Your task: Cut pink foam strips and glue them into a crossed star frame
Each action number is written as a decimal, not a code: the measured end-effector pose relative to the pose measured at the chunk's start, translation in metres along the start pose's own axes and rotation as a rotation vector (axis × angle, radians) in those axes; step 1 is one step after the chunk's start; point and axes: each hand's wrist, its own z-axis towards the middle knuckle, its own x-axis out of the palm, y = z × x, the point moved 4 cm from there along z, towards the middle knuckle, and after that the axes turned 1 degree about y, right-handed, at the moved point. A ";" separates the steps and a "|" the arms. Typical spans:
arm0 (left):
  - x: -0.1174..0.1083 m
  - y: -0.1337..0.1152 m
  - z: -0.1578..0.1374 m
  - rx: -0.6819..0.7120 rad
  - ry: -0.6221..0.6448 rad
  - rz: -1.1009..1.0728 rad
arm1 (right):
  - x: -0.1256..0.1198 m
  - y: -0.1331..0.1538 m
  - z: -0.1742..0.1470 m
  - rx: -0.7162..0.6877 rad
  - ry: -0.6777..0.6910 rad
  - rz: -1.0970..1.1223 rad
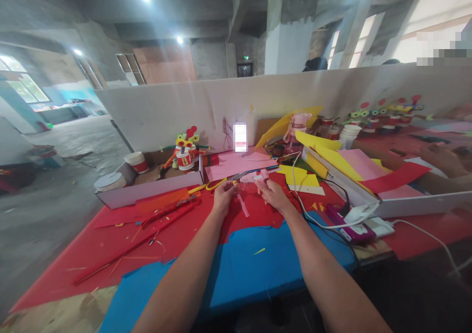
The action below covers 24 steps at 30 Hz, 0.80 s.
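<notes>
- Fingers of the left hand [223, 194] are curled around one end of a small pink piece [246, 188], and those of the right hand [271, 191] pinch its other end, where a pink glue gun [261, 176] also sits at the fingertips; whether that hand grips the gun I cannot tell. The piece hangs between both hands, just above the table, with a thin pink strip [244, 206] trailing down from it.
- Red sheet [110, 239] covers most of the table under the forearms.
- Blue sheet [250, 259] lies on top of it at the near edge, below both wrists.
- White partition [165, 112] runs along the far side of the table.
- Long shallow box [416, 206] to the right holds yellow, pink and red paper.
- Another person's arm [438, 160] rests beyond that box.
- Pink sheet [239, 163] lies just behind the hands.
- White cable [313, 217] curves past the right wrist to a white plug block [363, 211].
- Small craft figure [186, 151] with a red and yellow head stands far left of the pink sheet.
</notes>
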 end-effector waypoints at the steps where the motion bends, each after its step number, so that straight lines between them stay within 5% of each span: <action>1: 0.000 0.000 0.000 0.000 -0.001 0.000 | 0.000 0.000 0.000 0.000 0.002 -0.003; 24: 0.002 -0.001 -0.001 -0.008 0.005 -0.036 | -0.001 0.002 -0.001 0.038 -0.012 0.012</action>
